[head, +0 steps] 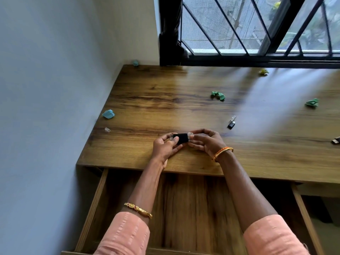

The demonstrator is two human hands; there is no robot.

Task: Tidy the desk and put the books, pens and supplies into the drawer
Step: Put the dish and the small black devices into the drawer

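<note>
- Holding a small black block (181, 138) between them, both hands meet just above the near part of the wooden surface (165, 100).
- Left hand (165, 147): thumb and fingers curled, pinching the block's left end, where a clear cap or tip shows.
- Right hand (206, 142): fingers curled, pinching the right end, which also has a clear piece on it. An orange bangle (221, 153) sits on that wrist; a gold bracelet (138, 210) sits further up the left forearm.
- Whether the block touches the surface I cannot tell — it looks raised a little.
- Drawer (191, 208): pulled open below the front edge, under both forearms; its wooden floor shows between the arms.
- Scattered on the surface: a blue paper wad (108, 113) at the left edge, a green wad (218, 95) mid-surface, another green wad (312, 103) to the far right, a yellow wad (263, 71) near the window (257, 24).
- One more blue wad (135, 62) lies in the back-left corner by the wall.
- A second small black piece with a clear cap (231, 122) lies right of the hands — well apart from them.
- A tiny clear bit (107, 129) rests near the left edge, below the blue wad.
- A dark object (335, 140) is cut off at the right border; too little shows to name it.
</note>
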